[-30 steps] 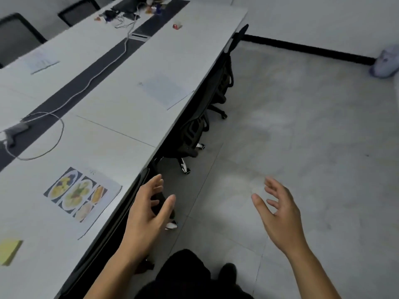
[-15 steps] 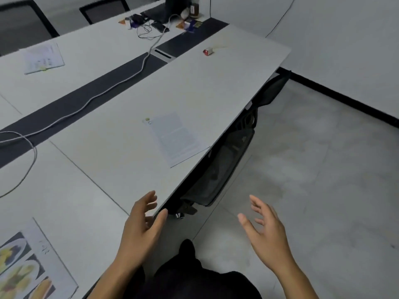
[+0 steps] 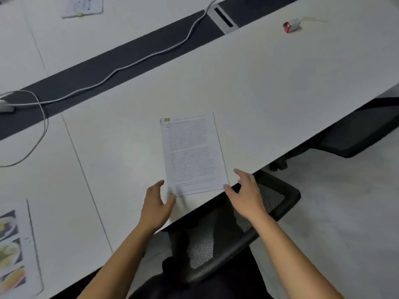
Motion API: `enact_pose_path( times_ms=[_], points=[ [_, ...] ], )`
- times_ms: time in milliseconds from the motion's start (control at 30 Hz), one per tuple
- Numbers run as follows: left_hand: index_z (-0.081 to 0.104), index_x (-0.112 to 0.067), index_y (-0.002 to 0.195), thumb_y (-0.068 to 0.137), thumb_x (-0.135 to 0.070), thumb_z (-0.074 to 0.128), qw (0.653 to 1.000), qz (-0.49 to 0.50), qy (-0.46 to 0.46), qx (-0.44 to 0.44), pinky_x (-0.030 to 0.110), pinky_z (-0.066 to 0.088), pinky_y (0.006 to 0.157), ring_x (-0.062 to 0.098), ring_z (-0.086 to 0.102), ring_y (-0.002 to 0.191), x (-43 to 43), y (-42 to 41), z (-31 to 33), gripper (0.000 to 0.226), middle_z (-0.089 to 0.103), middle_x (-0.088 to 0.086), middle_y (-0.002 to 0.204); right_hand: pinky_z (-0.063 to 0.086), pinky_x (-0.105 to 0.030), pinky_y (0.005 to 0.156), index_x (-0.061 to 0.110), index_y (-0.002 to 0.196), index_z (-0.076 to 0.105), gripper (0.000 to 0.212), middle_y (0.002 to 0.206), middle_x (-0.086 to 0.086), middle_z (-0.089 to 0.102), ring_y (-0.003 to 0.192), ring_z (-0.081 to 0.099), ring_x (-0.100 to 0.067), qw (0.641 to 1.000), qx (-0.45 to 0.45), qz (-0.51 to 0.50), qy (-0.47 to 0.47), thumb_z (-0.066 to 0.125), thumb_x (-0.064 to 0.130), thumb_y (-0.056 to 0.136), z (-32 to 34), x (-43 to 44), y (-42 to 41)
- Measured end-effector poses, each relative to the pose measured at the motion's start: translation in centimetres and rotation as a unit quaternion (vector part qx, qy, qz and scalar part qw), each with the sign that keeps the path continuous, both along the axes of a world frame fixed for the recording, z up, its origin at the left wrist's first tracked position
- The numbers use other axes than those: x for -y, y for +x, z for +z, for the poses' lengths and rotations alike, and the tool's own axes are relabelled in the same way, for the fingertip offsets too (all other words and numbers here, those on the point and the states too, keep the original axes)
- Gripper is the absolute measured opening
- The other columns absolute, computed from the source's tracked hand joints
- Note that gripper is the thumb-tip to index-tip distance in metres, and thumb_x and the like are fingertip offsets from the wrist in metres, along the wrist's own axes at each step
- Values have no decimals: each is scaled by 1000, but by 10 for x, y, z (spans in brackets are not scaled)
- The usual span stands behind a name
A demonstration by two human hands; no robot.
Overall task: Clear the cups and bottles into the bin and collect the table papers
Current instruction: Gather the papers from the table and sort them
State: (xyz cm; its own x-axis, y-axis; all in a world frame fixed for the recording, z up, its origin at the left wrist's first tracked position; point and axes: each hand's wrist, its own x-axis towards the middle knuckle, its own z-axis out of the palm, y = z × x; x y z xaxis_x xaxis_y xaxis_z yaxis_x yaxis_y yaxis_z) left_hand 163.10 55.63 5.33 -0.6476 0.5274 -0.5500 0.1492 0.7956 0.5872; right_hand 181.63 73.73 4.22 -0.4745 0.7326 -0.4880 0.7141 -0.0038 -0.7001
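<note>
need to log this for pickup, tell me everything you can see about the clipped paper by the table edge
The paper is a white printed sheet or thin stack, its dense text too blurred to read. A small yellowish clip holds its far left corner. It lies flat on the white table, near the front edge, slightly askew. The left hand is at its near left corner and the right hand at its near right corner, fingers open; actual contact is unclear.

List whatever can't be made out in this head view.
All in the head view:
Clipped paper: print blurred, unreadable.
Photo sheet: cut off by the left edge.
Far paper: cut off by the top edge.
Red-and-white item: too small to identify.
Left hand, right hand: contact with the clipped paper unclear.
The bin: outside the frame.
</note>
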Motion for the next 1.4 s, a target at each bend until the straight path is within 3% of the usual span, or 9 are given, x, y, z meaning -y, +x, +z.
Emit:
enact_pose_path(
  times_ms=[133, 300, 467, 600, 767, 900, 967, 1100, 1400],
  points=[
    [50, -9, 127, 83, -40, 61, 995, 63, -77, 28, 41, 41, 100, 34, 47, 128, -43, 9, -27, 55, 53, 16, 136, 32, -39, 117, 14, 156, 21, 77, 160, -8, 23, 145, 30, -24, 1000, 23, 9, -14, 63, 36, 95, -43, -45, -43],
    [33, -11, 149, 87, -41, 65, 977, 167, -128, 29, 44, 31, 111, 32, 33, 136, -63, 11, -53, 76, 39, 13, 145, 23, -37, 121, 6, 156, 21, 80, 160, -9, 22, 147, 22, -24, 997, 11, 70, 4, 64, 31, 94, -67, -34, -78],
    [58, -23, 108, 65, -44, 63, 946, 304, -98, 56, 49, 53, 93, 28, 58, 107, -25, 5, -61, 49, 58, 4, 112, 36, -25, 108, 11, 154, 29, 69, 151, -7, 36, 136, 42, -18, 990, -34, 95, -95, 63, 18, 95, -71, -15, -96],
    [63, -16, 119, 69, -38, 68, 913, 393, -37, 104, 44, 57, 89, 23, 68, 101, 8, 6, -53, 55, 70, 2, 114, 37, -19, 90, 10, 147, 42, 57, 137, -7, 51, 110, 51, -11, 981, -14, 127, -145, 63, 18, 95, -64, 10, -110],
    [59, -11, 106, 85, 7, 61, 848, 502, 65, 155, 45, 57, 84, 34, 67, 99, 46, -7, -43, 28, 68, 15, 110, 46, -28, 88, 8, 131, 60, 38, 116, -3, 62, 99, 55, -12, 969, -4, 178, -172, 63, 21, 95, -53, 49, -122],
    [53, -4, 126, 84, 13, 59, 834, 492, 158, 195, 39, 57, 81, 31, 69, 104, 93, -30, -41, 46, 69, 15, 118, 50, -38, 102, 23, 145, 46, 81, 133, 2, 57, 117, 58, -14, 969, -7, 118, -218, 71, 60, 78, -48, 90, -134],
    [56, -5, 125, 84, 14, 61, 830, 479, 195, 211, 39, 59, 85, 30, 70, 104, 121, -43, -35, 46, 71, 13, 117, 51, -36, 100, 28, 142, 47, 76, 134, 8, 58, 118, 59, -13, 961, -18, 114, -253, 68, 65, 79, -47, 115, -142],
    [55, -8, 124, 86, 7, 64, 855, 433, 203, 199, 35, 59, 84, 25, 70, 104, 195, -67, -21, 42, 70, 9, 118, 53, -24, 94, 28, 138, 53, 37, 130, 10, 65, 113, 65, -7, 945, -67, 116, -299, 56, 32, 101, -27, 190, -166],
    [50, -12, 137, 96, -31, 61, 930, 363, 42, 36, 35, 46, 96, 24, 58, 117, 362, -145, -25, 47, 58, 5, 129, 43, -33, 109, 24, 147, 46, 41, 137, 5, 58, 121, 58, -14, 975, -30, 71, -210, 47, 26, 106, -33, 321, -199]
  ],
)
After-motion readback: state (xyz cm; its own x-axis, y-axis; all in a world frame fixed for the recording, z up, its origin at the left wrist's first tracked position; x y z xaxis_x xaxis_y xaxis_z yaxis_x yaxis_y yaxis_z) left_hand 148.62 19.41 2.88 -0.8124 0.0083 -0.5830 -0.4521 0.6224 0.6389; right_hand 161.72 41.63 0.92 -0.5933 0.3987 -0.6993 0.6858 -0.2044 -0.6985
